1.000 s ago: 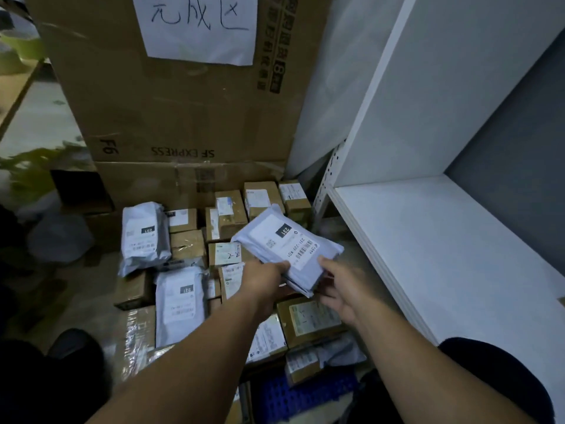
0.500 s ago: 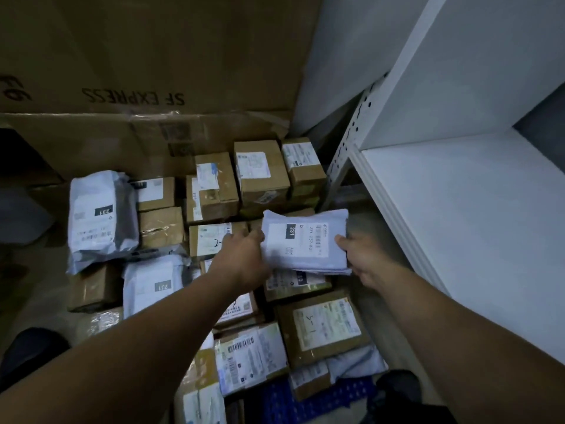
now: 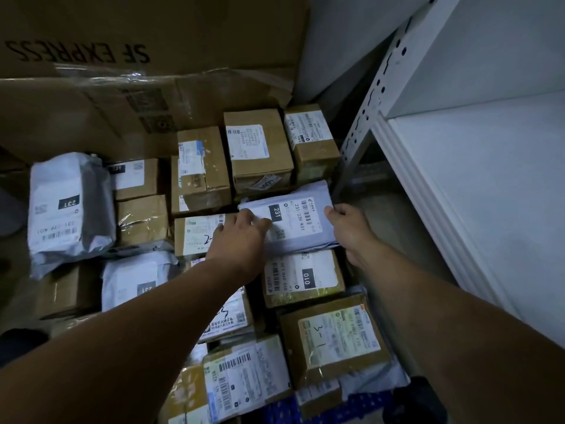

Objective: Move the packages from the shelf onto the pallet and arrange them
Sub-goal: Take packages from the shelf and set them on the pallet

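Observation:
A grey plastic mailer bag (image 3: pixel 301 220) with a label reading 231 lies flat on top of brown boxes near the right edge of the pile. My left hand (image 3: pixel 241 240) grips its left end and my right hand (image 3: pixel 350 229) grips its right end. Around it lie several cardboard parcels (image 3: pixel 258 149) and two more grey mailer bags (image 3: pixel 68 209), all stacked on a blue pallet (image 3: pixel 363 407) whose edge shows at the bottom. The white shelf (image 3: pixel 477 191) stands to the right, its board bare.
Large brown cartons (image 3: pixel 153 35) marked SF EXPRESS wall off the back of the pile. A perforated white shelf post (image 3: pixel 371 105) rises just right of the parcels. A narrow strip of floor (image 3: pixel 397 240) runs between pile and shelf. A dark shoe (image 3: pixel 414 399) shows at the bottom.
Both hands have carried the grey mailer forward and down from mid-air onto the boxes beside the shelf post. The view has tilted down and closer to the pile.

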